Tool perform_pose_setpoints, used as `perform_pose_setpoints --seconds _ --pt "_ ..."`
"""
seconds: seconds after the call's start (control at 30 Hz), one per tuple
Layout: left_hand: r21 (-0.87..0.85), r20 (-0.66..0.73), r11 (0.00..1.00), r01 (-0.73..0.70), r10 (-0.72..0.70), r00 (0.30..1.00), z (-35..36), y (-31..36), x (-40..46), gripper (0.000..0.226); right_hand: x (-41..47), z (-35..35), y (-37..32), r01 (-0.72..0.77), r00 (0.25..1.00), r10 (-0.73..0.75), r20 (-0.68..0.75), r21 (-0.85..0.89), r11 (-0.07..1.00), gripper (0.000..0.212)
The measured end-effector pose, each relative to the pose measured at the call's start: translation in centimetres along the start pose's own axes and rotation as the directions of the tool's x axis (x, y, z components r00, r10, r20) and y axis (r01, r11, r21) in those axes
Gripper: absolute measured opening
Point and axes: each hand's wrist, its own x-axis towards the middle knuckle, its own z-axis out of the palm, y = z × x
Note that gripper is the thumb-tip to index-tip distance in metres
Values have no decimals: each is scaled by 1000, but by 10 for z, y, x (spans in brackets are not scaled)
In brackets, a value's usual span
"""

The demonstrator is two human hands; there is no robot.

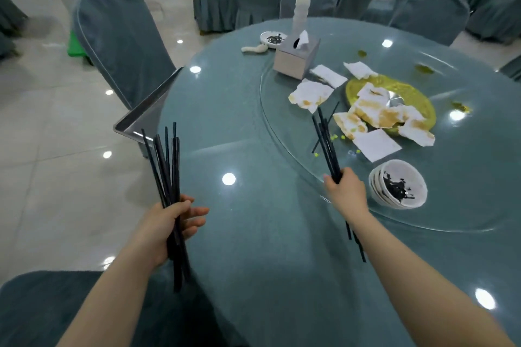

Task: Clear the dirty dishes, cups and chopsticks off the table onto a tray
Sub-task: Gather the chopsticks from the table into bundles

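The left hand (169,222) grips a bundle of black chopsticks (166,166) over the table's (253,234) near edge; the right hand (345,191) clutches a second bundle (327,146) above the glass turntable (465,205). Just right of it sits a stack of dirty bowls (399,184). Soiled napkins (375,115), a tissue box (296,58) and stacked cups (301,13) lie beyond. The metal tray (143,121) juts out at the table's left edge.

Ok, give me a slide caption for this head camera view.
Both hands, left and right, grip bundles of black chopsticks above the table, near stacked bowls.
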Motion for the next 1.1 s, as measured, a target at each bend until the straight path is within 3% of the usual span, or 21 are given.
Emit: perform_pose_setpoints --seconds 0.17,0.4,0.53,0.67,0.87,1.1 --pt "-2 -76 1000 11 -11 997 19 6 29 13 98 11 -15 11 1000 -9 24 -93 996 27" --pt "-11 -177 999 44 -45 983 28 -7 53 7 171 38 -15 -86 990 101 101 -144 986 43" --pt "-6 -199 997 72 -72 977 26 -17 54 6 180 46 -10 -88 991 96 92 -84 993 22" --pt "-5 -203 997 81 -80 976 27 -20 51 7 183 38 -16 -96 986 105 131 -75 993 17" --pt "5 -184 998 59 -57 981 30 -19 38 7 174 33 -20 -134 975 143 169 -63 989 20" --pt "-10 -183 1000 25 -27 983 27 -18 26 9 152 27 -33 -190 976 174 129 132 973 24"
